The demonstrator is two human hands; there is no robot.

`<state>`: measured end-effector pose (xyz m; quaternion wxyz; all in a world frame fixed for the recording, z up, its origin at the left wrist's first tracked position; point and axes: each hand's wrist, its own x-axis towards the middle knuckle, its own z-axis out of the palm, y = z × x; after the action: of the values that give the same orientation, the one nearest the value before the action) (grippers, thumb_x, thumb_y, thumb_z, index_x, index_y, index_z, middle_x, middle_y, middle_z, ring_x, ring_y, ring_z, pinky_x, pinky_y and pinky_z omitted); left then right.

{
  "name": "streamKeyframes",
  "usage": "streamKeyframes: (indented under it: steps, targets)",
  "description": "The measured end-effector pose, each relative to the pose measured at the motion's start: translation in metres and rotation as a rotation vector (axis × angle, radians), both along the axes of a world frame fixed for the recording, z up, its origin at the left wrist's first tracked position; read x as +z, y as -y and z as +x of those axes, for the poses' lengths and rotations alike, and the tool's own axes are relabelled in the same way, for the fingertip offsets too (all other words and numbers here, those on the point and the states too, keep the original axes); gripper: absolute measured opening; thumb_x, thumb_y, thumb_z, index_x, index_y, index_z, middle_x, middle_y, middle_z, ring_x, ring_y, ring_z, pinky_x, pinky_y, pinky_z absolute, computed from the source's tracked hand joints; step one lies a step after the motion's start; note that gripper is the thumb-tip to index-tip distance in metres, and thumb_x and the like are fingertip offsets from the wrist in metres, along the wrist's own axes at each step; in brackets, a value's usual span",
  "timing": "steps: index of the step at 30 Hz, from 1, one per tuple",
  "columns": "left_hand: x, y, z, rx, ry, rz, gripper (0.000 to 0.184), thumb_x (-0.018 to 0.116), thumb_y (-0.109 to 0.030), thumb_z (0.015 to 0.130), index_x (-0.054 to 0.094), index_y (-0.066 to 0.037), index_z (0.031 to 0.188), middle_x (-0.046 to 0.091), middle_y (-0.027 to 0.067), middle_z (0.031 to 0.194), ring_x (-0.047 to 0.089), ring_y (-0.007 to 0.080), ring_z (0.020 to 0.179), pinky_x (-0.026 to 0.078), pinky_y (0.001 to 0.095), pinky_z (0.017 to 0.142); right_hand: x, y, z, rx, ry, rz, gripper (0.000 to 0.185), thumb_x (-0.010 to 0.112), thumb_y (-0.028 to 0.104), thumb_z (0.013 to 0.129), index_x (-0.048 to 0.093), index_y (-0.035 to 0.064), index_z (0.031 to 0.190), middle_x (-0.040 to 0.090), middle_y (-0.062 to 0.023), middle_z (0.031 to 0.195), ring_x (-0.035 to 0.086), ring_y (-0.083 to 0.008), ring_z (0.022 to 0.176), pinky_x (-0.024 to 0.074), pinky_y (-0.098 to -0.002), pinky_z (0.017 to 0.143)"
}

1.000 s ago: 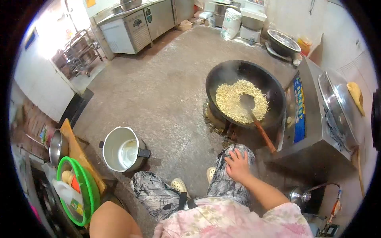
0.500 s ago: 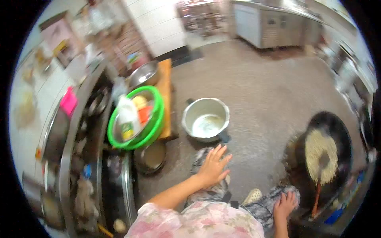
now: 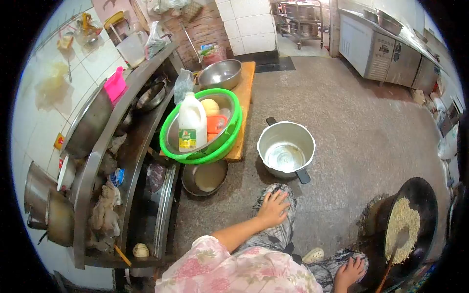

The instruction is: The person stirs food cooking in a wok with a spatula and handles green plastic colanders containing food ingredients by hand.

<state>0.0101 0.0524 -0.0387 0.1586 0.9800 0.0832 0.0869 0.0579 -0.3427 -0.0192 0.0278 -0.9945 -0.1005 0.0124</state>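
Observation:
My left hand [image 3: 274,210] lies on my left knee, fingers stretched out over the patterned trousers [image 3: 270,244]. On my right knee rests my right hand [image 3: 350,271], fingers apart and holding nothing. Just beyond my left knee an aluminium pot [image 3: 287,168] with two black handles stands on the floor, with a little liquid or shine at its bottom. To the right of my right hand, a black wok [image 3: 430,215] holds pale chopped food [image 3: 404,222]. A ladle with a wooden handle [image 3: 388,271] lies in that food.
At left, a green basket [image 3: 238,124] with a metal bowl, a white jug [image 3: 192,119] and an orange item sits on a wooden bench [image 3: 245,102]. A bowl of cloudy liquid [image 3: 205,178] is below. Metal shelving [image 3: 105,146] lines the left wall; steel cabinets [image 3: 381,53] stand behind.
My left hand has come down from above the knee onto it. The view has shifted, so the pot and bench appear further right. My right hand stays on the right knee.

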Motion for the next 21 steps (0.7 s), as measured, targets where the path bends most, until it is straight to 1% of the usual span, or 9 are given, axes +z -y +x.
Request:
streamKeyframes:
  steps: [2,3,6,9,15,18,21]
  targets:
    - [-0.001,-0.001,0.001,-0.001,0.0,-0.004,0.037,0.059,-0.026,0.076,0.059,-0.013,0.111,0.039,0.0124,0.136,0.029,0.0339,0.129,0.021,0.054,0.103,0.019,-0.006,0.001,0.116,0.153,-0.083,0.026,0.055,0.024,0.081,0.061,0.0111,0.102,0.052,-0.0129,0.12,0.042,-0.033,0.116,0.0287,-0.0514,0.095]
    - [-0.001,-0.001,0.002,-0.002,0.001,-0.005,0.037,0.059,-0.026,0.076,0.06,-0.014,0.111,0.039,0.0119,0.136,0.029,0.0336,0.129,0.022,0.054,0.103,0.027,-0.009,0.002,0.175,0.23,-0.125,0.025,0.053,0.03,0.085,0.063,0.0126,0.1,0.057,-0.0122,0.115,0.048,-0.032,0.11,0.0336,-0.0486,0.092]
    - [0.0,-0.001,0.002,-0.005,0.018,-0.017,0.037,0.06,-0.026,0.075,0.06,-0.014,0.11,0.04,0.0118,0.135,0.029,0.0337,0.129,0.022,0.0542,0.102,0.006,0.001,0.007,0.19,0.225,-0.084,0.024,0.053,0.03,0.084,0.062,0.0183,0.102,0.051,-0.009,0.125,0.038,-0.0297,0.12,0.0249,-0.0531,0.095]
    - [0.0,0.0,0.0,-0.002,0.045,-0.015,0.037,0.06,-0.025,0.074,0.06,-0.014,0.11,0.041,0.0126,0.134,0.03,0.0345,0.128,0.022,0.0542,0.102,0.0,0.005,0.005,0.157,0.221,-0.115,0.026,0.053,0.031,0.083,0.061,0.0201,0.105,0.05,-0.0076,0.125,0.039,-0.0294,0.12,0.0276,-0.0529,0.092]
    - [0.0,0.0,-0.002,0.002,0.053,-0.011,0.037,0.059,-0.025,0.075,0.06,-0.012,0.11,0.04,0.0123,0.134,0.029,0.0337,0.128,0.021,0.0532,0.103,-0.002,0.006,0.006,0.154,0.217,-0.147,0.027,0.053,0.033,0.084,0.06,0.021,0.107,0.049,-0.0056,0.124,0.039,-0.0277,0.12,0.0284,-0.0519,0.091]
    - [-0.002,0.0,-0.002,0.01,0.072,-0.012,0.036,0.059,-0.024,0.075,0.06,-0.012,0.109,0.041,0.012,0.133,0.03,0.0333,0.128,0.021,0.0532,0.103,0.003,0.003,0.005,0.132,0.19,-0.126,0.027,0.053,0.031,0.084,0.06,0.0192,0.107,0.049,-0.0054,0.124,0.038,-0.0279,0.121,0.0268,-0.0537,0.094]
    - [-0.001,0.001,0.0,0.026,0.064,-0.013,0.034,0.059,-0.023,0.075,0.061,-0.013,0.108,0.042,0.0117,0.133,0.03,0.0329,0.128,0.021,0.0531,0.103,-0.017,0.009,0.002,0.039,0.105,-0.011,0.034,0.059,0.014,0.072,0.056,0.0086,0.106,0.042,-0.0137,0.131,0.031,-0.0344,0.128,0.0196,-0.057,0.101]
